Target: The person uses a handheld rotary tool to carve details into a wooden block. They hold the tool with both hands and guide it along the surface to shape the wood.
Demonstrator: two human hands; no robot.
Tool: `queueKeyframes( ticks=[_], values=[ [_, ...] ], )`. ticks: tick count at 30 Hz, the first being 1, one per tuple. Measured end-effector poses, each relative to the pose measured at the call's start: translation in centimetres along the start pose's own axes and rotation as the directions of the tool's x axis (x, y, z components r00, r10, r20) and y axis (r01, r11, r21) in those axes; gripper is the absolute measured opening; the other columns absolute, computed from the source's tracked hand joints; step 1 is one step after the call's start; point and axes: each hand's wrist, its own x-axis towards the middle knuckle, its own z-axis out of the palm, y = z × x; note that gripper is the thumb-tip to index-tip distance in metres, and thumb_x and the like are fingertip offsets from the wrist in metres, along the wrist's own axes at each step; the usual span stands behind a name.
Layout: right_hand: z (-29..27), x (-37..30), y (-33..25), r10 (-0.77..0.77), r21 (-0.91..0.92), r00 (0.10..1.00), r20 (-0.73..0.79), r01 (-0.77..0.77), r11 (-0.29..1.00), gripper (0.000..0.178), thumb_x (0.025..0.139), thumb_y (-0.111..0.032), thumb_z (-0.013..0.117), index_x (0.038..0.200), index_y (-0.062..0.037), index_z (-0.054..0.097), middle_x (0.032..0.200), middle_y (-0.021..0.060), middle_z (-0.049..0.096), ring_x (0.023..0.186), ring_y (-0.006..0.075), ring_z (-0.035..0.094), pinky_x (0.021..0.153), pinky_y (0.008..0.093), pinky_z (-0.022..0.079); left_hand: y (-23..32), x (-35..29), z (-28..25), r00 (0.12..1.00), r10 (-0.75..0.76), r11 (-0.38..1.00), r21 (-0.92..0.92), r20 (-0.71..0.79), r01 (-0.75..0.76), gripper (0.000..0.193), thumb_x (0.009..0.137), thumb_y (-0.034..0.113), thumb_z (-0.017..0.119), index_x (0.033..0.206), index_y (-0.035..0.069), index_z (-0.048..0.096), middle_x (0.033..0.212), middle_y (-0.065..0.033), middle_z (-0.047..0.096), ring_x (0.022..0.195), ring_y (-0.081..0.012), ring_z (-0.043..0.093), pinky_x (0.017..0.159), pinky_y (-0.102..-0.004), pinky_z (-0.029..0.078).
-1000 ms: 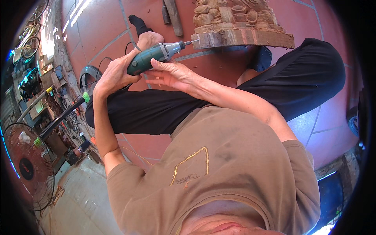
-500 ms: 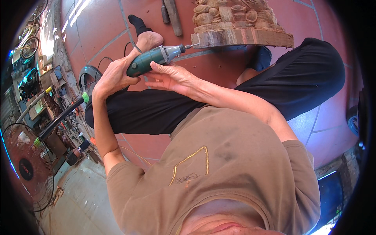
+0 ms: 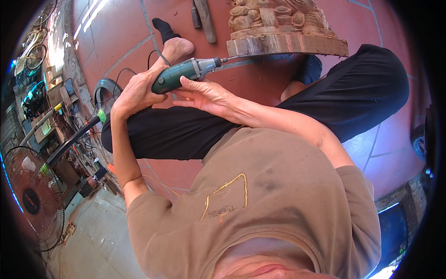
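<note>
A green rotary tool [image 3: 174, 76] with a grey nose lies across both hands, its thin bit [image 3: 234, 57] pointing right, close to the lower edge of a carved wooden piece [image 3: 283, 44]. I cannot tell whether the bit touches the wood. My left hand [image 3: 137, 94] is closed round the rear of the tool, with its fingertips partly hidden. From the right, my right hand [image 3: 204, 95] steadies the tool's underside; its thumb presses on the body and its other fingers are loosely bent below. Rows of rounded carving cover the wood above a flat base.
Two dark long tools [image 3: 204, 21] lie on the red tiled floor [image 3: 121, 28] beyond my bare foot [image 3: 178, 48]. At left stands a fan [image 3: 31, 200] with its pole near my left arm. Black cables run beside the left hand. My bent legs in black trousers [image 3: 353, 93] flank the work.
The rotary tool has shifted slightly to the right, and its nose and bit have dipped a little. Both hands keep their hold; the carved wood has stayed in place.
</note>
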Motion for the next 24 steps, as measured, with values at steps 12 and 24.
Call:
queueKeyframes(
  ticks=[12,24],
  values=[
    [0.18,0.09,-0.17,-0.003,-0.006,1.000,0.004,0.003,1.000,0.052,0.087,-0.022,0.076,0.131,-0.0081,0.051,0.131,0.0104,0.056,0.131,0.0267,0.048,0.111,0.0543,0.037,-0.16,-0.05,0.01,1.000,0.004,1.000,-0.005,-0.029,-0.004,0.056,0.065,0.011,0.073,0.117,0.003,0.053,0.085,-0.0205,0.062,0.082,-0.0393,0.062,0.075,-0.0426,0.047],
    [0.62,0.02,-0.50,-0.013,-0.058,1.000,-0.018,0.012,0.998,0.054,0.088,-0.026,0.074,0.130,-0.0029,0.050,0.130,0.0126,0.056,0.129,0.0256,0.050,0.109,0.0490,0.044,-0.15,0.03,-0.14,1.000,-0.024,0.999,-0.026,-0.013,0.024,0.055,0.066,0.010,0.072,0.117,0.004,0.053,0.084,-0.0189,0.061,0.081,-0.0365,0.062,0.075,-0.0421,0.047]
  ],
)
